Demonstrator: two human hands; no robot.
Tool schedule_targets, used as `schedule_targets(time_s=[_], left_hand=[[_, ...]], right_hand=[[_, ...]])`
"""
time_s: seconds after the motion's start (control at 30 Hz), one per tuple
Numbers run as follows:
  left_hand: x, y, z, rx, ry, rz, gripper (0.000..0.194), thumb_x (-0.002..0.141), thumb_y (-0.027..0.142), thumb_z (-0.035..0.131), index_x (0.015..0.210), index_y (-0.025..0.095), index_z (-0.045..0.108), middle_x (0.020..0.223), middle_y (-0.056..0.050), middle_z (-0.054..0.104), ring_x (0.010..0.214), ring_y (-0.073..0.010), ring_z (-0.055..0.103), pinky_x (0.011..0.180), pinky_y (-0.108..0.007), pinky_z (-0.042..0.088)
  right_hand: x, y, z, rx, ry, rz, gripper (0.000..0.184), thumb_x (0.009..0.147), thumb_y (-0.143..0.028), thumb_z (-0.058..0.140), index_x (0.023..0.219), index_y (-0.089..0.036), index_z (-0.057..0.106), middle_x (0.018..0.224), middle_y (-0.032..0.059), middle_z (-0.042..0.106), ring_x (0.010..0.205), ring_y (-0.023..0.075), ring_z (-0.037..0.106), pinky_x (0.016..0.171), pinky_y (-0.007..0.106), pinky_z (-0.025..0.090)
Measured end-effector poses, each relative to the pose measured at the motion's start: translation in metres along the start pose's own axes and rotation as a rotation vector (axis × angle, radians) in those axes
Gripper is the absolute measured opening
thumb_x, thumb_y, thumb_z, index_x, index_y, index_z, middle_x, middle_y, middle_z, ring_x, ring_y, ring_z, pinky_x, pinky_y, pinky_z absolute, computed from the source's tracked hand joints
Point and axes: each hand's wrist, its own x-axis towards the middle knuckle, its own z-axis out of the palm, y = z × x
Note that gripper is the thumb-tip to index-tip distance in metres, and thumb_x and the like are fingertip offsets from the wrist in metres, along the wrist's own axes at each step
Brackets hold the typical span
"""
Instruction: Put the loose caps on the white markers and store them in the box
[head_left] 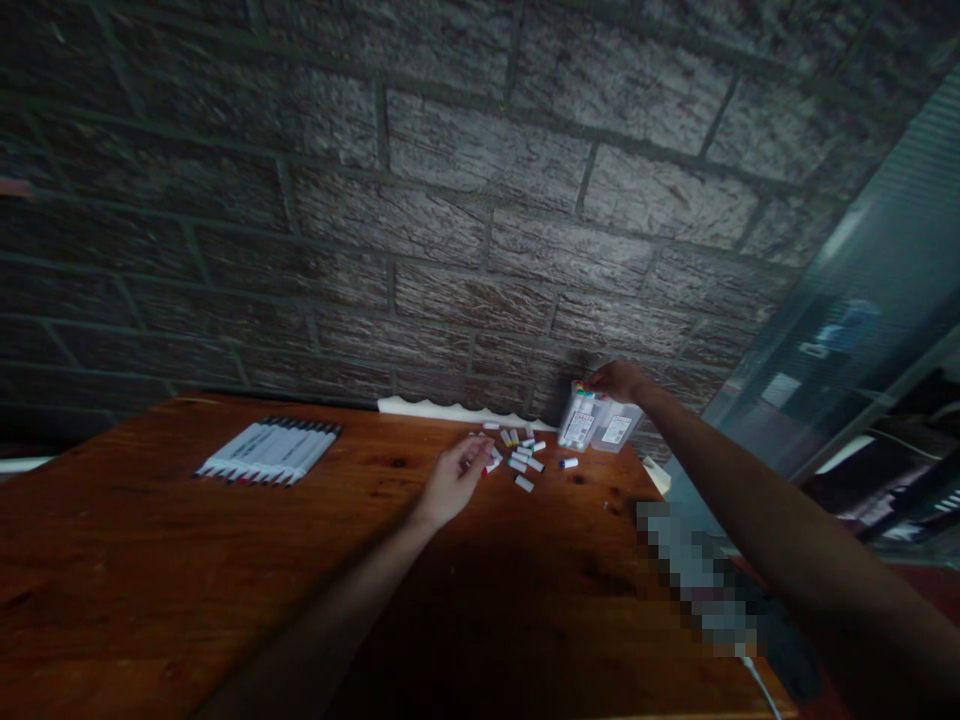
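Note:
My left hand (454, 482) is over the table at the left side of a loose group of small white marker caps (519, 458) with coloured ends. Its fingers are curled together, and a white piece with a red end shows by the fingertips; what they grip, if anything, is unclear. Further right, my right hand (616, 380) reaches to the top of a clear plastic case (578, 425) with coloured ends showing at its rim. Those fingers are bent down and closed at the opening, and their tips are hidden. A second clear case (615, 428) with a white label stands beside the first.
A row of white markers (268, 452) with dark ends lies side by side on the wooden table (360, 580). Behind runs a stone-block wall (450, 200), with a wavy white strip (457, 409) at its foot. A pixelated object (697, 580) with a cable lies at the right edge.

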Motion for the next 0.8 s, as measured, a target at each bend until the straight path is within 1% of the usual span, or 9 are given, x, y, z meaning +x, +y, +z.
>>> schedule_targets(time_s=[0.13,0.33,0.53,0.67,0.73,0.8], left_hand=[[0.0001,-0.0007,-0.0007,0.009,-0.013,0.010,0.036,0.089,0.046,0.054,0.104,0.016,0.066,0.089,-0.006,0.073,0.078,-0.0172,0.067,0.068,-0.025,0.050],[0.0003,-0.0033,-0.0009,0.030,-0.004,0.022,0.036,0.089,0.046,0.055,0.104,0.016,0.066,0.087,-0.006,0.072,0.076,-0.0173,0.066,0.066,-0.025,0.048],[-0.0002,-0.0025,-0.0003,0.029,-0.017,0.018,0.035,0.090,0.045,0.053,0.105,0.016,0.066,0.083,-0.005,0.071,0.074,-0.0164,0.064,0.065,-0.024,0.048],[-0.0005,-0.0010,-0.0005,0.029,-0.020,0.016,0.035,0.090,0.045,0.054,0.104,0.015,0.066,0.085,-0.006,0.072,0.074,-0.0167,0.065,0.065,-0.025,0.048],[-0.0002,-0.0011,-0.0007,0.027,-0.021,0.017,0.035,0.090,0.045,0.053,0.104,0.015,0.066,0.085,-0.006,0.072,0.075,-0.0168,0.065,0.065,-0.025,0.048],[0.0002,-0.0017,-0.0009,0.029,-0.018,0.016,0.034,0.090,0.045,0.054,0.104,0.016,0.066,0.084,-0.005,0.072,0.074,-0.0168,0.065,0.065,-0.025,0.048]], right_hand=[[0.0015,0.0065,0.0040,0.034,-0.007,0.007,0.016,0.085,-0.027,0.061,0.091,-0.018,0.074,0.083,0.0050,0.076,0.070,0.0177,0.071,0.060,0.022,0.052],[-0.0026,0.0086,-0.0003,0.072,-0.007,0.007,0.022,0.087,-0.023,0.059,0.103,-0.015,0.072,0.096,0.0079,0.075,0.067,0.0171,0.071,0.060,0.021,0.052],[-0.0072,0.0047,0.0012,0.044,-0.032,-0.030,0.028,0.083,-0.019,0.064,0.109,-0.018,0.071,0.097,0.0077,0.074,0.063,0.0157,0.068,0.057,0.021,0.051],[-0.0057,0.0053,0.0043,0.016,-0.018,-0.037,0.031,0.082,-0.015,0.061,0.112,-0.018,0.070,0.093,0.0057,0.074,0.058,0.0124,0.064,0.054,0.020,0.049],[-0.0044,0.0065,0.0060,0.008,0.010,-0.050,0.035,0.082,-0.014,0.060,0.116,-0.019,0.068,0.094,0.0057,0.073,0.063,0.0130,0.065,0.058,0.021,0.049],[-0.0037,0.0081,0.0072,0.008,0.035,-0.073,0.039,0.081,-0.013,0.061,0.119,-0.020,0.067,0.097,0.0059,0.073,0.074,0.0153,0.066,0.065,0.021,0.050]])
